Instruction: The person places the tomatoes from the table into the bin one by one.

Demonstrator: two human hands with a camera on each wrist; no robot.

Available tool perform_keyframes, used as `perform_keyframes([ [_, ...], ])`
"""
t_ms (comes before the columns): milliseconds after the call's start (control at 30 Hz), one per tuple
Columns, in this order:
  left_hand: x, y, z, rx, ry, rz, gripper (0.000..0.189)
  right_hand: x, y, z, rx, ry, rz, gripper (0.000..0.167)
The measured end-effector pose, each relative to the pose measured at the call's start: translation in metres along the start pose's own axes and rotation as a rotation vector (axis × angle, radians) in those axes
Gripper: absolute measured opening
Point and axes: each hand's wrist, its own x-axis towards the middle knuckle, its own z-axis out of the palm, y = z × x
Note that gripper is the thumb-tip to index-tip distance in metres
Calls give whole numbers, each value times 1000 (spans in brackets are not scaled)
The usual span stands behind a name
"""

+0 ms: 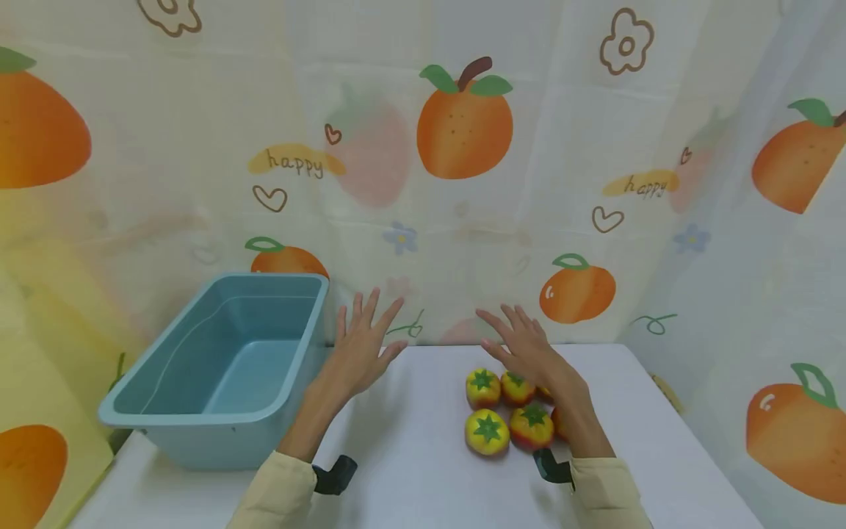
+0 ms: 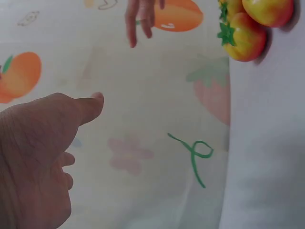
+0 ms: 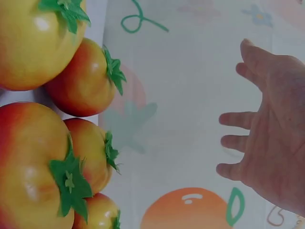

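Note:
My left hand (image 1: 359,355) is held up with its fingers spread, just right of a blue plastic tub (image 1: 307,367), and holds nothing. Over the far side of a group of yellow-red tomatoes (image 1: 487,432) with green star-shaped leaf tops, my right hand (image 1: 529,351) hovers with fingers extended and nothing in it. Several tomatoes (image 3: 33,162) appear large in the right wrist view, apart from the fingers; the right forearm partly hides some of them in the head view. In the left wrist view, the left thumb (image 2: 90,107) points out sideways.
The tub stands at the left of the white table (image 1: 416,470), its inside visible down to the bottom. A fruit-printed curtain (image 1: 429,242) hangs behind the table and along its sides. Black straps (image 1: 335,475) sit on both wrists.

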Motion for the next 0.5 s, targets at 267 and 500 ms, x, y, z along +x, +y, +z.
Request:
perform_keyframes([
  [267, -28, 11, -24, 40, 52, 19, 73, -29, -3, -4, -5, 7, 2, 66],
  [500, -59, 5, -41, 132, 53, 16, 73, -54, 2, -8, -19, 16, 24, 65],
])
